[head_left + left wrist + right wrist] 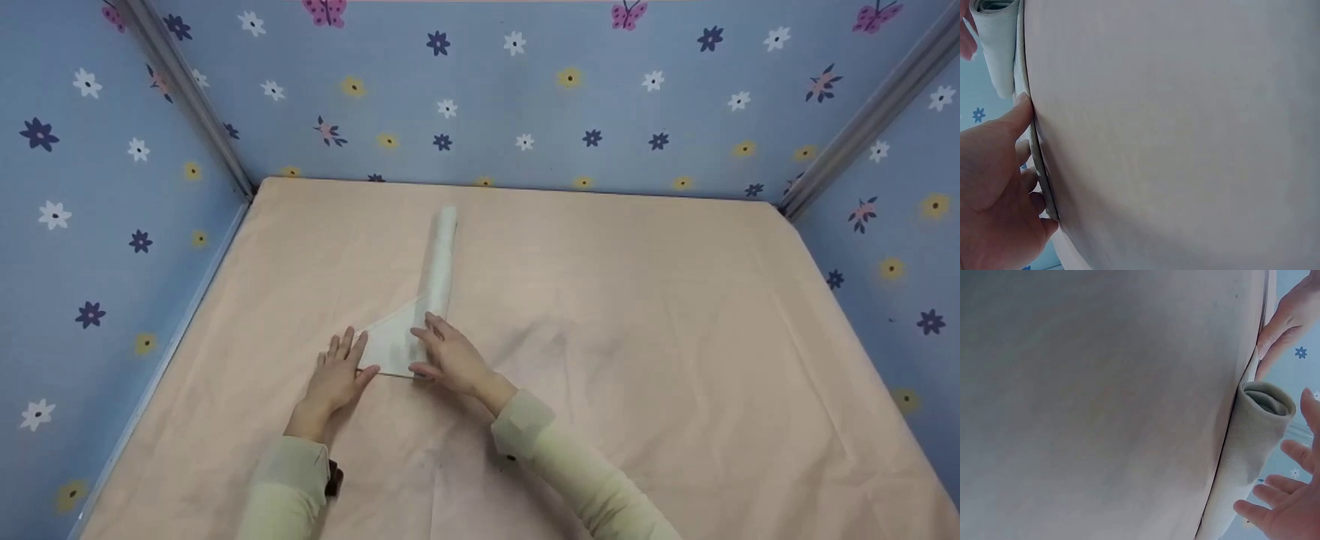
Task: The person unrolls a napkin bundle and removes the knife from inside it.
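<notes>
Both hands' fingers (352, 346) on half-rolled cloth's (439, 259) flat corner.

- Rolled cloth (442, 259) on the surface (637, 337), left of centre frame, running from upper centre down toward the hands.
- Unrolled corner (391, 345) flat at the roll's lower end, spreading left.
- Left hand (337, 371) at the corner's left edge, touching.
- Right hand (450, 356) just right, on the roll's lower end.
- Walls (525, 97) behind and on both sides.
</notes>
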### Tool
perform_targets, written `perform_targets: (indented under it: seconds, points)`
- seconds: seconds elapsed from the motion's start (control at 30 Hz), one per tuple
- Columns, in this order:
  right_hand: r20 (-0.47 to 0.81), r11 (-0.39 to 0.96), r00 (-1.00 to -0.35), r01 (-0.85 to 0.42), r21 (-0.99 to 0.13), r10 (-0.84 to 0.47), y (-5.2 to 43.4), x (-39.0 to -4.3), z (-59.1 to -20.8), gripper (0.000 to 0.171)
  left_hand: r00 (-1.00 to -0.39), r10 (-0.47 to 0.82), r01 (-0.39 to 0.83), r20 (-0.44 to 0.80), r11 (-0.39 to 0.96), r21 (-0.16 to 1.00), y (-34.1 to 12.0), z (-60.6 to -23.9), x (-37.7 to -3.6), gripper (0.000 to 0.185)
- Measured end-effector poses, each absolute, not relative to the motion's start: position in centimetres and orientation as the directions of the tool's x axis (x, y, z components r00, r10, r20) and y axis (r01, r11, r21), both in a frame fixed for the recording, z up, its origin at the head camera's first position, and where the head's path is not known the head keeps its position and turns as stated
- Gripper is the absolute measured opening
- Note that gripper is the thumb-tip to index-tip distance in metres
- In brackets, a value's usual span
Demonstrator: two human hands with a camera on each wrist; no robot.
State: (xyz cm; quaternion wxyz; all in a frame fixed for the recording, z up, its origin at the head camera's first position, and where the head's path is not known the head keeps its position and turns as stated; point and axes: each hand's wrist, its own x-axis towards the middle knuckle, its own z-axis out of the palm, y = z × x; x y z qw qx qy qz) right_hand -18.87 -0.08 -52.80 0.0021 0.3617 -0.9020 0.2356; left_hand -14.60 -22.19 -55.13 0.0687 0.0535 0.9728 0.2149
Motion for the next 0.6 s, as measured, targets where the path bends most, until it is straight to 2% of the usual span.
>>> perform_targets:
  seconds: [0.17,0.4,0.6]
  points:
    - [0.163,0.665,-0.76,-0.635,-0.392,-0.629,-0.8,-18.8,-52.9,0.06,-0.985,0.137,0.077,-0.109,0.9,0.429,-22.2,-55.1,-14.6,0.064]
    - [0.046,0.729,-0.826,-0.521,-0.444,-0.562,-1.7,-18.9,-52.9,0.064,-0.985,0.135,0.075,-0.109,0.898,0.433,-22.2,-55.2,-14.7,0.064]
    - [0.016,0.747,-0.839,-0.493,-0.446,-0.544,-2.1,-19.1,-53.1,0.065,-0.986,0.131,0.073,-0.107,0.899,0.432,-22.3,-55.2,-14.6,0.063]
